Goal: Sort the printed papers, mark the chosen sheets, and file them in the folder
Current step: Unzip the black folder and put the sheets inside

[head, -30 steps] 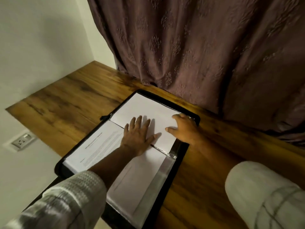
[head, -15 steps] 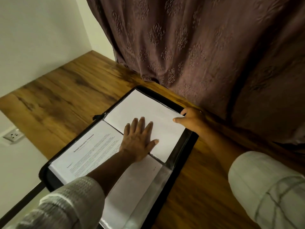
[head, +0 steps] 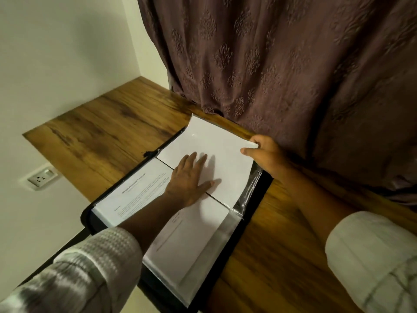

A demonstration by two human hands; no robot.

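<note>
A black folder (head: 253, 213) lies open on the wooden desk (head: 108, 134). Its near half holds a printed sheet (head: 135, 193) with a heading and text, and a clear sleeve page (head: 191, 247) beside it. A blank white sheet (head: 216, 150) lies over the far half, its far corners raised past the folder's edge. My left hand (head: 189, 179) presses flat on the white sheet near the folder's spine, fingers straight. My right hand (head: 264, 154) pinches the sheet's far right corner between thumb and fingers.
A brown patterned curtain (head: 282, 64) hangs right behind the desk, touching its back edge. A white wall with a power socket (head: 41, 177) is at the left. Bare desk wood lies left of the folder and to its right.
My right hand moved from resting by the sheet's right edge to pinching its far corner, and the sheet's far end lifted beyond the folder. My left hand stayed pressed flat.
</note>
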